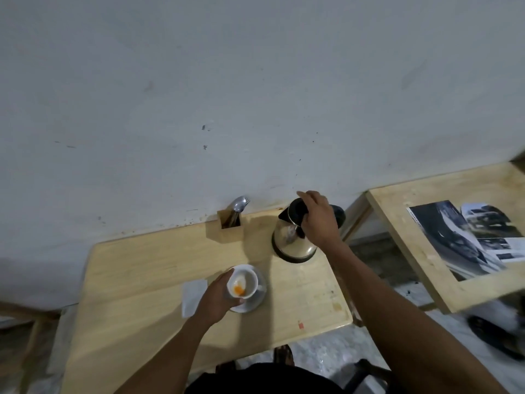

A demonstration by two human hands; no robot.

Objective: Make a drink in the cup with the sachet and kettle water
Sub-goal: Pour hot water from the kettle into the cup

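Gripping the white cup (245, 283), tilted over its saucer (257, 301) with orange powder inside, the left hand (217, 298) is wrapped around its side. The right hand (319, 220) is closed on the steel kettle (292, 243) handle at the bench (142, 257) back. A white sachet (193, 294) lies beside the saucer. Behind stand a wooden cutlery holder (229, 230) and scuffed grey wall (255, 95); another bench (412, 211) carries photographs (460, 234).
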